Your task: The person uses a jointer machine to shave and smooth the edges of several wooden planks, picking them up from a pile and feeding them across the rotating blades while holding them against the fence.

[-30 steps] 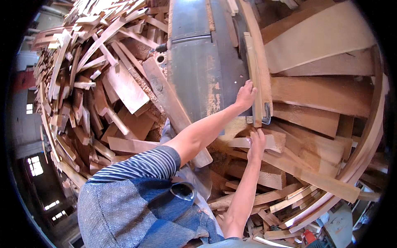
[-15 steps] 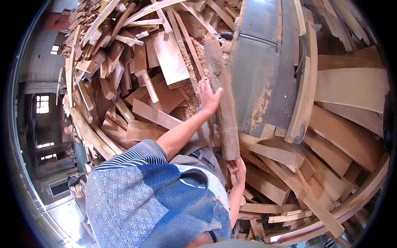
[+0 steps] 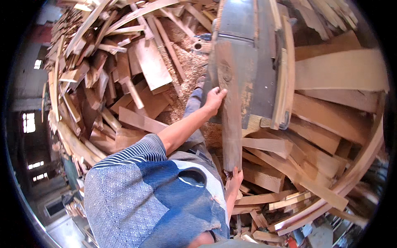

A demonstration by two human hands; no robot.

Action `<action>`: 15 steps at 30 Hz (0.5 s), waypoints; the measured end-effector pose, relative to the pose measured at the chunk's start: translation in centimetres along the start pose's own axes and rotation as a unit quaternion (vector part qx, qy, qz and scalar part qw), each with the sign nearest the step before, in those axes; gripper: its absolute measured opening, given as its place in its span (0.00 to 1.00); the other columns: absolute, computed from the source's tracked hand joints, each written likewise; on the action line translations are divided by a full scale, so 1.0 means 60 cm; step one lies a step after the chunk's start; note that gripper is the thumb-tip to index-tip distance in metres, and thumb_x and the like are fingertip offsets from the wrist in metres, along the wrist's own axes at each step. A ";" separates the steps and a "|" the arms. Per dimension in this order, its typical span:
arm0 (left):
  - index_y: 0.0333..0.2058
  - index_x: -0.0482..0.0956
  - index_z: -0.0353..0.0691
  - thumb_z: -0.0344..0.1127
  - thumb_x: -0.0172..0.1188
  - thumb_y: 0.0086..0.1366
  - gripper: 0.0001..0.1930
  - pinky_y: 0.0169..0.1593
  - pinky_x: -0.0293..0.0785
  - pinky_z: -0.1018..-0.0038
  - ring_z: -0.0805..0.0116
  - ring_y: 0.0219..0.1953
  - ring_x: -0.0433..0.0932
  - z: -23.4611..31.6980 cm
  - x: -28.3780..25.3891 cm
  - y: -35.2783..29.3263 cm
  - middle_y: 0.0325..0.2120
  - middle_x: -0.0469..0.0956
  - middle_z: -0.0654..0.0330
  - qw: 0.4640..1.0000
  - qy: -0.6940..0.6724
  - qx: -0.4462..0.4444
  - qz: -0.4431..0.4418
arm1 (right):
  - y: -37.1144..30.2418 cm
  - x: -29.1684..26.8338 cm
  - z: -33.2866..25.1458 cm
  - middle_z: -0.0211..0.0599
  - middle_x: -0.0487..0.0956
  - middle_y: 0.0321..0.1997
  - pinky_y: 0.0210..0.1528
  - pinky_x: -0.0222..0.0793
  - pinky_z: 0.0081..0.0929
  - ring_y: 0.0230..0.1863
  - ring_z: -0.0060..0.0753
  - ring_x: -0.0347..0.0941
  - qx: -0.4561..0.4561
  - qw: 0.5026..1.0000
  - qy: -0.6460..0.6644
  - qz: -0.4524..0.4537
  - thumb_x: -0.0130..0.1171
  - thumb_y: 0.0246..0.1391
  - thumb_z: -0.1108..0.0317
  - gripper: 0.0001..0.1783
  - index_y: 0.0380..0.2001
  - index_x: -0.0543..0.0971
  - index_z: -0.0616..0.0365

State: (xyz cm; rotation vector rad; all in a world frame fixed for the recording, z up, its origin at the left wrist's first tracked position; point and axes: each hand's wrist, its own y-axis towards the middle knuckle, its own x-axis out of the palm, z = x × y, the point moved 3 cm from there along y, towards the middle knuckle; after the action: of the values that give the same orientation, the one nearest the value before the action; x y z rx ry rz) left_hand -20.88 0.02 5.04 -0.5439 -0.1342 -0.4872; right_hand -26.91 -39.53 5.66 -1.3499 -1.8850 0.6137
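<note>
A long, weathered wooden plank [image 3: 231, 124] with a dark knot runs away from me, its far part over the left side of a grey metal machine bed [image 3: 264, 78]. My left hand [image 3: 216, 101] is closed on the plank's left edge around mid-length, thumb on the upper side. At the near end, my right hand [image 3: 235, 180] grips the plank's lower corner. Some of its fingers are hidden behind the wood. Whether the plank's underside touches the bed cannot be seen.
Piled offcuts [image 3: 103, 70] fill the left side, with sawdust [image 3: 188, 87] on the ground beside the machine. Broad boards [image 3: 331, 111] are stacked to the right. Long strips [image 3: 285, 70] lie along the bed's right side. A loose board [image 3: 302, 182] slants near my right hand.
Against the machine, the plank has shifted right, so its far part now overlaps the metal bed. Both hands have moved with it and keep their hold. The whole view has shifted somewhat.
</note>
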 end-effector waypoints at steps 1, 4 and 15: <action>0.46 0.80 0.32 0.34 0.60 0.71 0.11 0.42 0.77 0.71 0.72 0.37 0.79 -0.011 0.035 -0.014 0.38 0.83 0.60 0.999 0.017 -0.014 -0.038 | -0.017 -0.026 0.008 0.40 0.76 0.55 0.43 0.79 0.38 0.47 0.36 0.77 -0.008 1.000 0.022 0.015 0.65 0.63 0.57 0.28 0.59 0.69 0.61; 0.47 0.79 0.30 0.37 0.62 0.70 0.15 0.48 0.74 0.70 0.72 0.44 0.76 -0.091 0.126 -0.037 0.40 0.82 0.61 0.990 0.097 -0.039 -0.095 | -0.060 -0.100 0.028 0.40 0.74 0.59 0.44 0.80 0.42 0.52 0.39 0.76 -0.020 0.995 0.082 0.050 0.64 0.64 0.59 0.29 0.62 0.67 0.60; 0.48 0.75 0.32 0.41 0.65 0.64 0.21 0.70 0.57 0.48 0.39 0.70 0.57 -0.138 0.226 -0.081 0.62 0.66 0.41 0.731 0.545 0.361 -0.197 | -0.028 -0.213 0.039 0.42 0.73 0.59 0.45 0.82 0.51 0.55 0.46 0.73 0.008 0.962 0.192 0.194 0.60 0.67 0.60 0.23 0.58 0.70 0.61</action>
State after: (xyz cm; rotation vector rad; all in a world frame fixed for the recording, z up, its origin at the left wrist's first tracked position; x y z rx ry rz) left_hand -11.33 -13.50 3.60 0.6182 0.6980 -1.0403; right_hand -27.34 -52.04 1.83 -1.7073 -1.3151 0.5073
